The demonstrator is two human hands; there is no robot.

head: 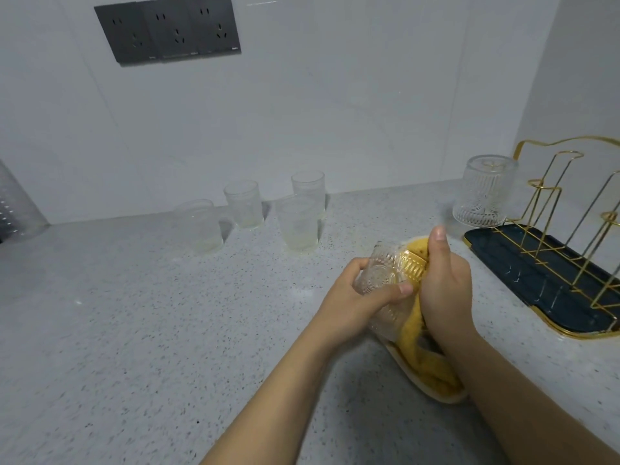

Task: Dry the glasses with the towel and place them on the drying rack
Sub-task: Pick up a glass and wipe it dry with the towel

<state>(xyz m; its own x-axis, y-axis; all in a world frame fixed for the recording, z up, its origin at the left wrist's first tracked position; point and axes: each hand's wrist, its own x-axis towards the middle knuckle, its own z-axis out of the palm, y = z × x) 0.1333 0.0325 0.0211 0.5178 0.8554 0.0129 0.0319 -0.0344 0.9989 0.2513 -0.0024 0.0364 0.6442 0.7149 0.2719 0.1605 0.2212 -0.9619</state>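
Note:
My left hand (360, 297) grips a clear patterned glass (380, 273), tilted on its side above the counter. My right hand (444, 286) holds a yellow towel (422, 357) and presses part of it into the glass's mouth. The towel's loose end hangs down below both hands. A gold wire drying rack (570, 209) on a dark tray (523, 273) stands at the right. One patterned glass (484, 191) sits upside down on the rack's near-left post. Several plain clear glasses (298, 223) stand upright near the back wall.
A speckled grey counter (134, 330) runs under everything, with a white tiled wall behind. A dark socket panel (167, 30) is mounted on the wall. A pale rim (432, 396) shows under the hanging towel. A ribbed clear object (13, 203) sits at the far left edge.

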